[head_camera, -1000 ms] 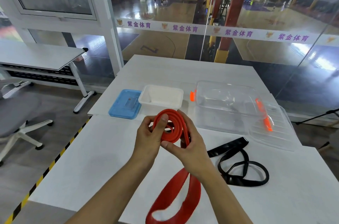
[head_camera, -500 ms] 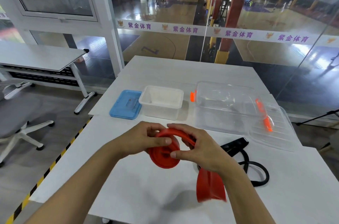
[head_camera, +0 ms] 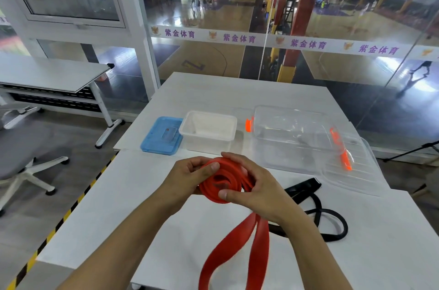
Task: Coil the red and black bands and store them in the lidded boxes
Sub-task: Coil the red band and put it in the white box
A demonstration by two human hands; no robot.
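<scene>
Both hands hold the red band above the white table. Its upper part is wound into a flat coil between my left hand and my right hand. The loose tail hangs down toward the near edge. The black band lies in loose loops on the table right of my right wrist, partly hidden by my arm. Behind stand the white box, its blue lid to the left, and a clear box with orange clips, its clear lid beside it.
A glass wall runs behind the table's far edge. On the left are a second white table, a grey office chair and yellow-black floor tape. A tripod leg shows at the right.
The coil has been turned from edge-on to flat and has grown by another wrap. The red tail has swung from under my right hand back to hanging toward the near edge.
</scene>
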